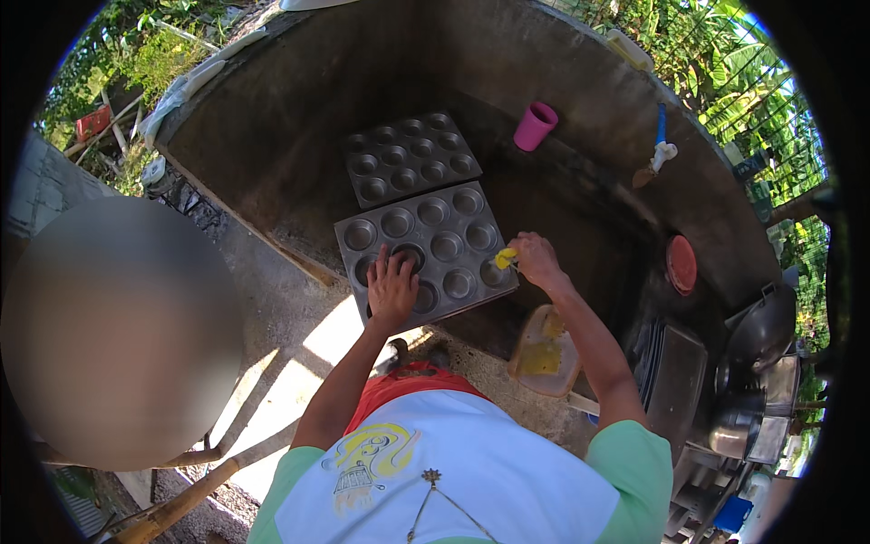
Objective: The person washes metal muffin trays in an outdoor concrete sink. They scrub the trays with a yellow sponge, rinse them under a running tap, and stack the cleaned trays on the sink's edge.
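A dark metal muffin pan (446, 247) with several round cups lies at the near edge of the concrete worktop, tilted slightly to the picture. My left hand (394, 289) rests on its left part, fingers spread, fingertips at a cup's rim; it grips nothing. Over the pan's right corner cup, my right hand (537, 260) pinches a small yellow piece (505, 258); I cannot tell whether it is sponge or cloth. Below my right forearm sits a translucent plastic container (520, 367) with a yellow substance inside. A second muffin pan (404, 178) lies just beyond the first.
Concrete walls surround the worktop. A pink plastic cup (535, 126) stands at the back, and a red round lid (681, 265) leans at the right. Stacked trays (673, 370) and a wok (764, 330) are at far right. A blurred round shape (122, 333) fills the left.
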A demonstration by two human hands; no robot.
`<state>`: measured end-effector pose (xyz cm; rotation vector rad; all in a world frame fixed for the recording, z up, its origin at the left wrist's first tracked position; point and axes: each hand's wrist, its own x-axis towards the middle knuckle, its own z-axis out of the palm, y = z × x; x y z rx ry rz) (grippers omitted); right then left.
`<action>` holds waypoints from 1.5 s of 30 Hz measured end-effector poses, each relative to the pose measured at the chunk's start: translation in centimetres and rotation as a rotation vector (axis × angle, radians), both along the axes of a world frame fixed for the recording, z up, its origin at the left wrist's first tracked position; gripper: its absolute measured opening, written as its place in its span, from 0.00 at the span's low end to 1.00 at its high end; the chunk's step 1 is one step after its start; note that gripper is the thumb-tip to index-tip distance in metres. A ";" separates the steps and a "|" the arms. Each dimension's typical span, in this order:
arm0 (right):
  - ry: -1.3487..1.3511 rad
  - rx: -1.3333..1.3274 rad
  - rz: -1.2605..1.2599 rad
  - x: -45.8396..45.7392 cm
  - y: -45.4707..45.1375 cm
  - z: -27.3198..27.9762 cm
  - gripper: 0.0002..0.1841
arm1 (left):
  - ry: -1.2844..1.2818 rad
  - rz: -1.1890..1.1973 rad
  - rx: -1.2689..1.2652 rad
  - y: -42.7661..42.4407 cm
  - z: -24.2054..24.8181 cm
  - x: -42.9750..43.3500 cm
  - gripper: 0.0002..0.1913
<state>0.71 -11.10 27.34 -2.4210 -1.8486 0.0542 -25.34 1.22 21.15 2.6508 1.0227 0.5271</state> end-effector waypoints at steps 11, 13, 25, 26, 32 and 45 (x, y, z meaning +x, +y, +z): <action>0.025 0.275 -0.189 -2.4 11.5 -5.1 0.15 | 0.031 -0.007 -0.018 -0.1 0.1 0.0 0.19; 0.253 0.278 -0.173 -1.7 12.9 -5.4 0.15 | 0.041 -0.001 -0.025 0.1 -0.2 0.2 0.19; 0.066 0.221 -0.370 -9.6 13.7 -3.3 0.21 | 0.018 -0.006 -0.011 -0.2 -0.9 -0.5 0.18; 0.063 0.243 -0.380 -9.3 15.0 -2.4 0.21 | 0.018 0.001 -0.009 -0.1 -1.1 -0.3 0.17; 0.293 0.236 -0.030 -7.9 16.0 -5.6 0.13 | 0.031 -0.019 -0.030 -0.1 -0.9 0.0 0.18; 0.559 0.182 0.154 -12.8 18.7 -3.6 0.10 | -0.036 -0.002 -0.016 0.3 -0.6 -0.5 0.22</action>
